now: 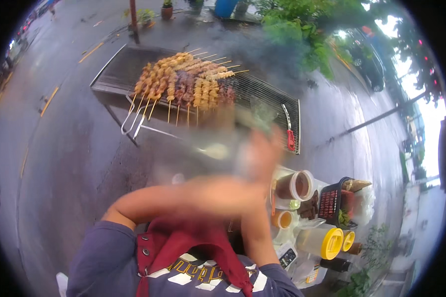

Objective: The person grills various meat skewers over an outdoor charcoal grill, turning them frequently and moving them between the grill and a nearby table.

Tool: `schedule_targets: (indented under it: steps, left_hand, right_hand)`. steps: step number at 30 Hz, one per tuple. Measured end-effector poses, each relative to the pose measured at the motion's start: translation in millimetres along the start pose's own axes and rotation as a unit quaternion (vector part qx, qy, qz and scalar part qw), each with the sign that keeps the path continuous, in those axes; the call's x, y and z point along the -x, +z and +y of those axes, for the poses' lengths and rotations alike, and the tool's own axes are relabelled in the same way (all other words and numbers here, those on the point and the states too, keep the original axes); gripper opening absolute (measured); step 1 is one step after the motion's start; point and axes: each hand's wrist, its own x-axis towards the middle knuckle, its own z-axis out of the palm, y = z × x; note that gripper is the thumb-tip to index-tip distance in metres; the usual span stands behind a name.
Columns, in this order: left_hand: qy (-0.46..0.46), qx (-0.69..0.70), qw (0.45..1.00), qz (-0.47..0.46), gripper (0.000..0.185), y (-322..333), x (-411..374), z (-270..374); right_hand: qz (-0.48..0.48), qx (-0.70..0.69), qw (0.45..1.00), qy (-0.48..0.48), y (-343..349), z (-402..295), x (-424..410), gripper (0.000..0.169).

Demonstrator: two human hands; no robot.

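Observation:
My left forearm reaches across in front of my chest. At its end my left hand (232,195) is a blur beside my right wrist. My right hand (265,156) is lifted toward the grill's near edge and is smeared by motion. A pale, greenish see-through blur shows around it, and I cannot tell what it is. Beyond the hands stands a long charcoal grill (115,74). Many meat skewers (186,83) lie close together on it, some browned and some dark, their bamboo sticks pointing toward me and away. Smoke rises behind them.
Red-handled tongs or a similar tool (290,139) lie on the grill's right end. A bent metal rod (133,118) sticks out in front. At right, a table holds a sauce tub (299,185), a black basket (330,202), a yellow-lidded jar (330,243) and a phone (287,257).

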Motion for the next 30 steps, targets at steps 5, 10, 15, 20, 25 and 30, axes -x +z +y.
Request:
schedule_targets:
  steps: [5,10,15,20,25,30]
  left_hand:
    - [-0.13,0.13,0.976,0.115,0.034,32.9,-23.3,-141.4]
    - [-0.167,0.13,0.954,0.211,0.028,65.0,-44.3,-215.5]
    - [-0.277,0.128,0.899,0.314,0.025,54.6,-64.1,-235.7]
    - [-0.28,0.25,0.841,0.389,0.023,68.0,-88.7,-248.6]
    - [-0.315,0.078,0.854,0.406,0.023,86.4,-106.2,-256.8]
    - [-0.343,0.167,0.831,0.405,0.022,55.3,-106.5,-231.4]
  right_hand:
    - [-0.116,0.086,0.974,0.173,-7.9,-25.2,-70.7,0.038]
    - [-0.034,0.122,0.981,0.146,20.3,98.0,-59.8,0.028]
    - [-0.034,0.037,0.995,0.085,42.5,55.6,-24.9,0.03]
    - [-0.188,-0.011,0.974,0.125,12.4,-10.4,-46.5,0.028]
    - [-0.326,0.072,0.941,0.047,12.0,0.9,-69.7,0.024]
    - [-0.393,0.121,0.91,0.05,11.8,-17.5,-85.0,0.022]
